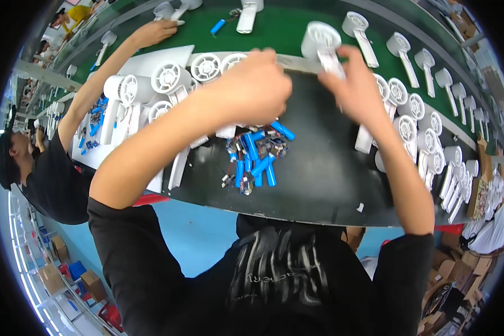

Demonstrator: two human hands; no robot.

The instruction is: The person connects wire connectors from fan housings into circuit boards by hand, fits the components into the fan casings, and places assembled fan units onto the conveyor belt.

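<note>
My right hand point(357, 87) is closed round the handle of a white handheld fan housing point(321, 40), raised at the edge of the green belt; the fan is slightly blurred. My left hand point(260, 84) is closed above the table, fingers curled, and whatever it may hold is hidden. Below my left hand, a pile of blue cylindrical batteries point(252, 148) with small circuit boards and wires lies on the dark table point(319, 162). White fan housings point(171, 78) are heaped beyond and beneath my left forearm. More white fan housings point(407, 131) crowd the table beside my right forearm.
A green conveyor belt point(291, 28) runs along the far side, carrying spaced white fans point(400, 47) and a loose blue battery point(218, 26). At the left, a co-worker's hand point(154, 33) reaches over the belt to a fan. A cardboard box point(479, 193) stands at the right end.
</note>
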